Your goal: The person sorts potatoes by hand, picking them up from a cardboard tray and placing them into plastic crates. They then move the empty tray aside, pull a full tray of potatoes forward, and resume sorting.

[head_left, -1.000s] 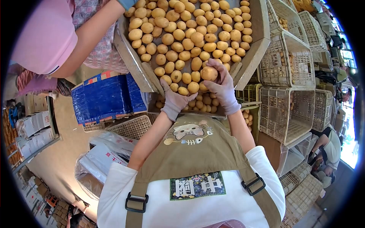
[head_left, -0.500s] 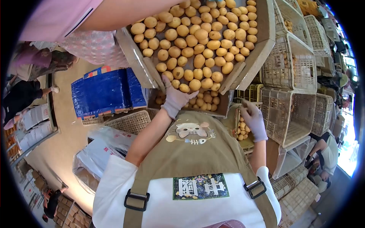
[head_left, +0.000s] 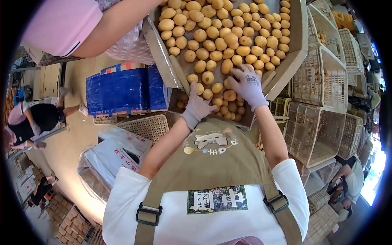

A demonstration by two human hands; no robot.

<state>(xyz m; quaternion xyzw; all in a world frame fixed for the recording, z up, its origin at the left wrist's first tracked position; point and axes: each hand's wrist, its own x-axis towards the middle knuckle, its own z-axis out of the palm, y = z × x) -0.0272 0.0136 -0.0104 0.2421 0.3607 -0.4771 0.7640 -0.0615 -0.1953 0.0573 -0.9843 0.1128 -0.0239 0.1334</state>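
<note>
Holds the pale-gloved left hand (head_left: 198, 108), fingers spread, at the narrow mouth of a brown, slant-sided board tray (head_left: 286, 70), beside small, round yellow potatoes (head_left: 227, 66) scattered across its bed. Curls the pale-gloved right hand (head_left: 248, 85) over others; cannot tell if pinching any.

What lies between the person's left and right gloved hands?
In the head view, several potatoes lie between the left hand and the right hand, at the near end of the wooden-sided tray.

White sleeves (head_left: 127, 190); olive apron (head_left: 214, 169)
</note>
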